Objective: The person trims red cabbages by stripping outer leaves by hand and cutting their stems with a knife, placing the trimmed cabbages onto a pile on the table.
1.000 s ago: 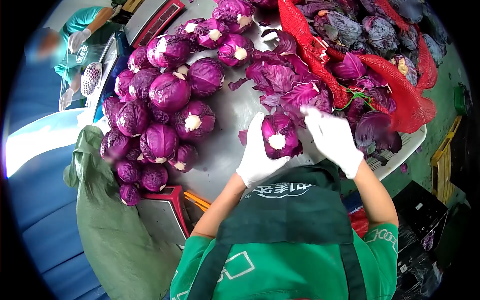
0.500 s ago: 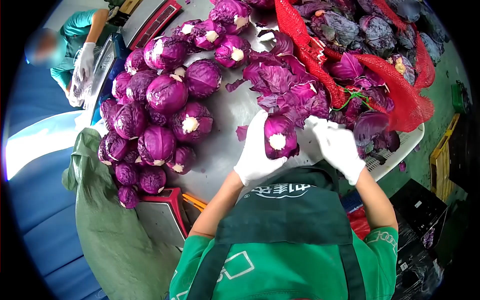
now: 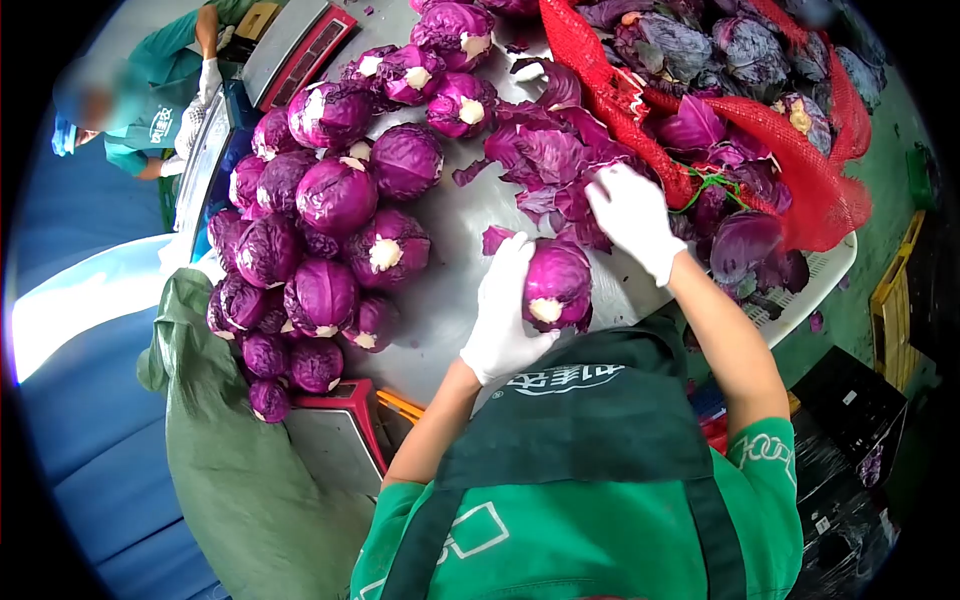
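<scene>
A purple cabbage [image 3: 562, 275] with a pale cut stem stands on the metal table in front of my apron. My left hand [image 3: 503, 312], in a white glove, is curved around its left side, with the thumb below near the stem. To the upper right, my gloved right hand [image 3: 635, 218] lies over the edge of a heap of loose purple cabbage leaves [image 3: 545, 150]. Its fingers look stretched out, though their tips are partly hidden. A small leaf piece [image 3: 496, 239] lies just above my left hand.
Several trimmed cabbages [image 3: 336, 195] are piled on the left of the metal table [image 3: 455, 225]. A red mesh bag [image 3: 800, 150] holds untrimmed cabbages at upper right, beside a white basket [image 3: 815, 290]. Red-edged scales [image 3: 300, 50] stand at the far left, where a co-worker [image 3: 165, 110] stands.
My right hand has moved left and up onto the loose leaves. The cabbage has tilted in my left hand, its stem now facing lower left. The co-worker has shifted position and arms.
</scene>
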The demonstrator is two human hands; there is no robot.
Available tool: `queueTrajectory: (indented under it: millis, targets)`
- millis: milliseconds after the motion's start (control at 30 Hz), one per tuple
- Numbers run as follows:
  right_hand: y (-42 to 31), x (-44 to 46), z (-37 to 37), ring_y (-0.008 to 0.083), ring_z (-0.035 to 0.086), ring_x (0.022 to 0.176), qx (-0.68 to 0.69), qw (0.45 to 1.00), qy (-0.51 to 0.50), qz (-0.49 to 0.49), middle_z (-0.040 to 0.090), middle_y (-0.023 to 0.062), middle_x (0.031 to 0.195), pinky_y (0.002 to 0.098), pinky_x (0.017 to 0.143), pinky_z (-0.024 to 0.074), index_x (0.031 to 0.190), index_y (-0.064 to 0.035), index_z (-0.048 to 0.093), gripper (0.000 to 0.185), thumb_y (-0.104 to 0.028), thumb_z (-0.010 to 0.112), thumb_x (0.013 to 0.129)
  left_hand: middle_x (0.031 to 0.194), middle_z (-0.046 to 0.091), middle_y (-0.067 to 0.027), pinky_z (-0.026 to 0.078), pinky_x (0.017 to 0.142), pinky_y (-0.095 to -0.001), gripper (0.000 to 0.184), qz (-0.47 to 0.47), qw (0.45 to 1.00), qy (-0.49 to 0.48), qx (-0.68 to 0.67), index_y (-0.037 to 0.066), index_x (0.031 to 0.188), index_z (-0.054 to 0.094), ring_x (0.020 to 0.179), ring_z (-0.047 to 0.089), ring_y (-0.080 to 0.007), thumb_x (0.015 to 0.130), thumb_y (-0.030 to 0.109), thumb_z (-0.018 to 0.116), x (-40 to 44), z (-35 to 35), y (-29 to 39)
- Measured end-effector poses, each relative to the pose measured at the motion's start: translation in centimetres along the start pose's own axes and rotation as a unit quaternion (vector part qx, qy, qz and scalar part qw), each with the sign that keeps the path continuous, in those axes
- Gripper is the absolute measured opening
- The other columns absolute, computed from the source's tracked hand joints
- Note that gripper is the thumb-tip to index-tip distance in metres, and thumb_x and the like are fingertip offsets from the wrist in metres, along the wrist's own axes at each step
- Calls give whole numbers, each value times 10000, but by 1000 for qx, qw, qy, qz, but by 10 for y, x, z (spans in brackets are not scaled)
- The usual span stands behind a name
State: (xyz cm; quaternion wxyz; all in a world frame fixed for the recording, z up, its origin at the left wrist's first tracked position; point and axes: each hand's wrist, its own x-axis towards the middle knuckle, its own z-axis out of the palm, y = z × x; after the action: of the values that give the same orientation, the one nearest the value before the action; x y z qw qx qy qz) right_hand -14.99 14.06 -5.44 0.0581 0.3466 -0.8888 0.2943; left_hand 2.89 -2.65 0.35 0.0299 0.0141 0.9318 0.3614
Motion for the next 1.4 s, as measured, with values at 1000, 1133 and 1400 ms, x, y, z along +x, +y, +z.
queueTrajectory:
  millis: [1000, 1133, 1400]
  targets:
    - [-55, -15, -57, 342, 676, 844, 234, 902, -278, 232, 686, 165, 985, 439, 721, 534, 1304, -39, 514, 646, -480, 669, 857, 1335, 415, -137, 370, 1084, -419, 860, -180, 978, 56, -93, 105, 1386, 435, 1290, 397, -288, 670, 272, 882, -27, -11, -20]
    - [-83, -60, -24, 435, 556, 1168, 183, 933, -299, 82, 514, 292, 1300, 440, 965, 484, 1501, -41, 265, 1003, -564, 716, 774, 1295, 540, -100, 441, 1032, -344, 642, -290, 849, 119, -426, 39, 1387, 445, 1203, 524, -188, 854, 215, 755, -24, -2, -32]
    - [-40, -31, -36, 187, 585, 592, 250, 935, -135, 212, 614, 91, 696, 338, 552, 463, 926, -36, 620, 140, -162, 658, 878, 1368, 519, -99, 396, 1092, -377, 544, -255, 692, 84, -670, 39, 1419, 426, 1259, 513, -223, 939, 217, 608, -20, -7, -26]
